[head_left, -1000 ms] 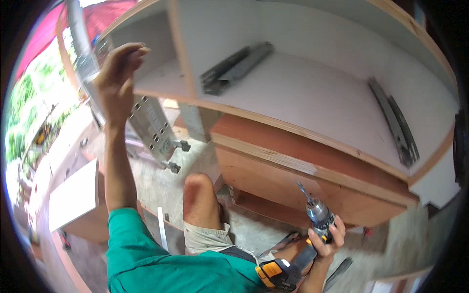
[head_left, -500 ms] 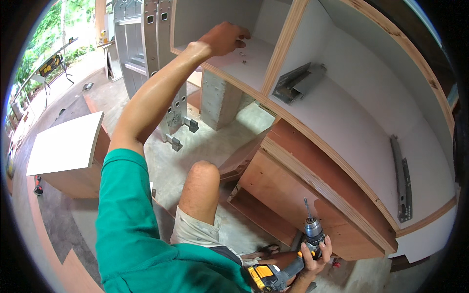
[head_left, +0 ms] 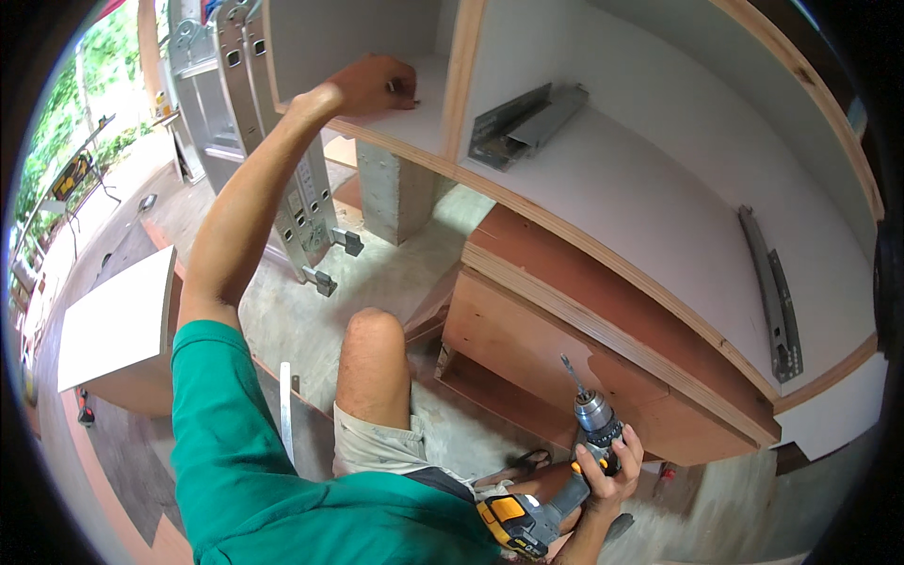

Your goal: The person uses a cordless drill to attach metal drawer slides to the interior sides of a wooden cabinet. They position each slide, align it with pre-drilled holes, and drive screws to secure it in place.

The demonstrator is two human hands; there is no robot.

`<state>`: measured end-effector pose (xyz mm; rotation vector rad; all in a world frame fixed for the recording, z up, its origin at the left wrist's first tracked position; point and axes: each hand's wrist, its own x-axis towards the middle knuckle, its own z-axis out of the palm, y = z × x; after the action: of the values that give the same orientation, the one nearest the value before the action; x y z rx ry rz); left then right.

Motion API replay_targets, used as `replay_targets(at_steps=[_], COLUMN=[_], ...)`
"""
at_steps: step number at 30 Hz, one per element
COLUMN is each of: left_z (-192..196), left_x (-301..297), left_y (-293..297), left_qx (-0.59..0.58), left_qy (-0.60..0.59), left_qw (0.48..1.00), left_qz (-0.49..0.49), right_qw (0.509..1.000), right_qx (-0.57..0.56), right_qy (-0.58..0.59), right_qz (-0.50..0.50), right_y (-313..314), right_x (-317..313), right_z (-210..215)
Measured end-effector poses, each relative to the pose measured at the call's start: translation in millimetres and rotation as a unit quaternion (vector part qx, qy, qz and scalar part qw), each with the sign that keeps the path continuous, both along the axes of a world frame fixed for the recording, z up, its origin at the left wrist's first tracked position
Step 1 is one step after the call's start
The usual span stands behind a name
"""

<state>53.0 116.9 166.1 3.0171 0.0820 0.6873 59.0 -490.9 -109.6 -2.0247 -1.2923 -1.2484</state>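
Note:
My left hand (head_left: 379, 85) reaches into the left compartment of the white-lined cabinet (head_left: 603, 202), low over its floor. Its fingers are bent down and drawn together at the spot where small screws lay; what is between the fingertips, if anything, is too small to make out. My right hand (head_left: 612, 471) grips a yellow-and-black cordless drill (head_left: 598, 428) by its upper handle, near the lower right. A long twist bit (head_left: 571, 373) sits in the chuck and points up, apart from the wood.
Metal drawer slides (head_left: 527, 122) lie in the right compartment, with another slide (head_left: 772, 292) at its far right end. Below stands a brown plywood cabinet (head_left: 527, 325). An aluminium ladder (head_left: 311, 202) and a concrete post (head_left: 394, 193) stand left; a white-topped box (head_left: 118, 315) is further left.
My left hand has lowered to the compartment floor, its fingers closing over the small screws. The whole view has shifted, and the drill stays in my right hand.

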Motion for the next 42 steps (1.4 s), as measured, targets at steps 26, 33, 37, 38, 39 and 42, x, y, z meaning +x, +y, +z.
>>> replay_targets(at_steps=[26, 33, 37, 38, 39, 42], left_z=[-105, -116, -118, -117, -118, -117], left_x=[-68, -48, -45, -45, -45, -42], left_y=[-228, -253, -259, -260, -261, -263], left_qx=[-0.727, -0.830, -0.837, -0.835, -0.830, -0.814], left_qy=[-0.199, -0.148, -0.120, -0.122, -0.132, -0.157], left_qw=[0.553, 0.363, 0.326, 0.329, 0.342, 0.374], left_qz=[-0.356, -0.397, -0.423, -0.423, -0.421, -0.416], right_qw=[0.982, 0.980, 0.980, 0.981, 0.981, 0.982], right_qx=[-0.038, -0.061, -0.063, -0.061, -0.059, -0.049], right_qy=[-0.180, -0.181, -0.182, -0.181, -0.180, -0.180], right_qz=[0.046, 0.047, 0.044, 0.045, 0.046, 0.037], right_y=[49, 55, 58, 59, 60, 59], right_x=[16, 12, 14, 15, 16, 20], right_z=[152, 154, 153, 153, 153, 155])
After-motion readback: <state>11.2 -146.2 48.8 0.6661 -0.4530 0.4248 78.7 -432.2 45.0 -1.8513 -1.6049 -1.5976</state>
